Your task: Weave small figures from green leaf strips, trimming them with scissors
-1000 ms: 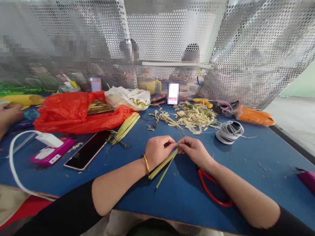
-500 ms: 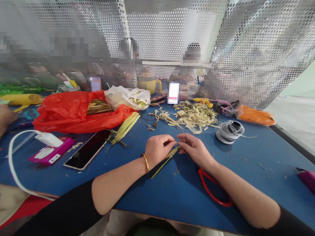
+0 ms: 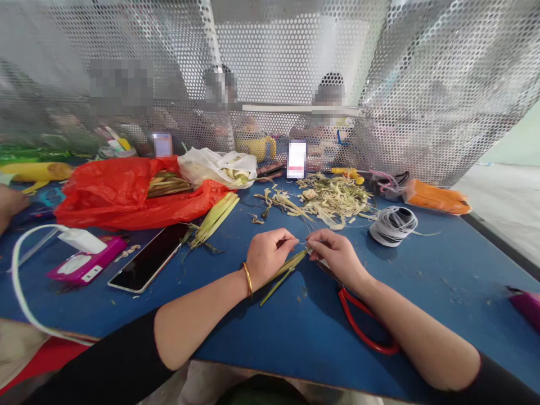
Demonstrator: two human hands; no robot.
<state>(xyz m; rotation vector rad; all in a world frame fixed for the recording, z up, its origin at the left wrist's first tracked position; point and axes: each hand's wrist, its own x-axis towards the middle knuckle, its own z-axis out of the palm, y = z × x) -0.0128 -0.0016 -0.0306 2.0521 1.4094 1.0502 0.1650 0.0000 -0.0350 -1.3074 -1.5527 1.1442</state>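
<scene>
My left hand (image 3: 270, 255), with a gold bangle at its wrist, pinches a thin pale thread between thumb and forefinger. Facing it, my right hand (image 3: 333, 253) has its fingers closed on the tip of a bundle of yellow-green leaf strips (image 3: 287, 264). The strips slant down to the left, partly hidden under my left hand. Under my right wrist lie red-handled scissors (image 3: 358, 329), their blades mostly covered. A spool of grey-white thread (image 3: 393, 226) stands to the right, its thread trailing left past the heap of shredded leaves (image 3: 337, 197).
On the blue table (image 3: 253, 343) lie a red bag (image 3: 109, 191) of stalks, a white bag (image 3: 211, 166), a black phone (image 3: 147, 259), a magenta power strip (image 3: 101, 261) with a white cable, and an orange packet (image 3: 436, 197). Another person's hand (image 3: 10, 205) is at the far left.
My left hand has drawn slightly left, away from my right fingertips, and a short stretch of thread now shows between them. More of the leaf strips is visible.
</scene>
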